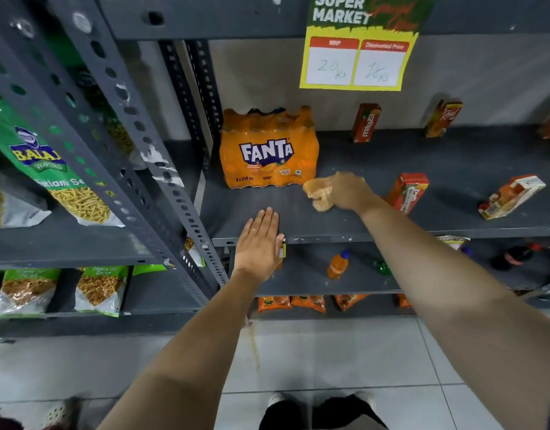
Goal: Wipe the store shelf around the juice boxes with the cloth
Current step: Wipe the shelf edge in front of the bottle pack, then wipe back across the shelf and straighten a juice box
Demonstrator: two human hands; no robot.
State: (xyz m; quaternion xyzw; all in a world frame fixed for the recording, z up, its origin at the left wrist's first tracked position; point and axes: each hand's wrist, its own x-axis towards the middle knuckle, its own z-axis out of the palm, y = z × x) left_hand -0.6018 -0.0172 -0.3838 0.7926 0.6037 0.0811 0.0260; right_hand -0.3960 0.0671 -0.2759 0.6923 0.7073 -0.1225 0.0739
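The dark grey store shelf [453, 162] carries several juice boxes. A red one [366, 122] and a second [443, 118] stand at the back. An orange-red box [407, 192] stands near the front, and another [511, 197] lies on its side to the right. My right hand [348, 192] presses a crumpled yellowish cloth [318, 193] onto the shelf, just left of the front box and beside the Fanta pack. My left hand [259, 242] lies flat with fingers together on the shelf's front edge, holding nothing.
An orange Fanta multipack [269, 148] stands at the shelf's left end. A yellow price sign [357, 45] hangs from the shelf above. Perforated steel uprights [162, 169] divide off snack bags [40, 169] at left. Bottles [338, 264] stand on the lower shelf. Another person's shoe [54, 414] is on the floor at lower left.
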